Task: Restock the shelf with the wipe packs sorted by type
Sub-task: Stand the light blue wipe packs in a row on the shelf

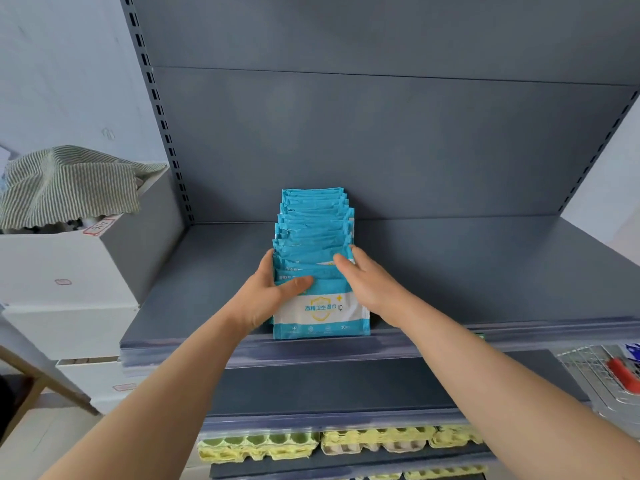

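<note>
On grey shelf (450, 271) beside white boxes (52, 265), row of blue wipe packs (313, 230).

The front wipe pack (320, 317) reads "酒精卫生湿巾" and "10".
</note>
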Available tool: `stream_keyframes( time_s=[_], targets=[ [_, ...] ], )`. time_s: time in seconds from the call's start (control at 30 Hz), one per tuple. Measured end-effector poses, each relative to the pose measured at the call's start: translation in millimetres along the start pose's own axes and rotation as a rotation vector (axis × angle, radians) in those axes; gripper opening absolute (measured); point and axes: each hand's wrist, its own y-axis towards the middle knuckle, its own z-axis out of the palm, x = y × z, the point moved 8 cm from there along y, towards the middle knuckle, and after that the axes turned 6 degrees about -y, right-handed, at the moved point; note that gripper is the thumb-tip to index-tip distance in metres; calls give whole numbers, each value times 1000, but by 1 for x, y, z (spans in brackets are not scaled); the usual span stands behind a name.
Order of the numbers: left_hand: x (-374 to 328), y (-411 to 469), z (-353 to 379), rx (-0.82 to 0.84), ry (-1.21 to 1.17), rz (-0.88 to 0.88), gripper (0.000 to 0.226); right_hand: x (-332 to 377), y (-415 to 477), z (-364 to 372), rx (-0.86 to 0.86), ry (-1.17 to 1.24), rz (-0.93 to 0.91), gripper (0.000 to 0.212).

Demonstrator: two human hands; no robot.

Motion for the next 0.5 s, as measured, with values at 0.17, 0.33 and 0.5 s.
stream_keyframes(
  time_s=[0.17, 0.33, 0.5],
  targets=[
    [-9, 24, -35, -243, 82, -7, 89, 15, 4, -33, -91, -9, 12, 54],
    [-15, 61, -28, -205, -135, -149, 70, 15, 44, -26, 13, 229, 29, 46],
    [-13, 71, -13, -137, -155, -190, 23, -4, 79, -13, 85, 257, 44, 42]
  ],
)
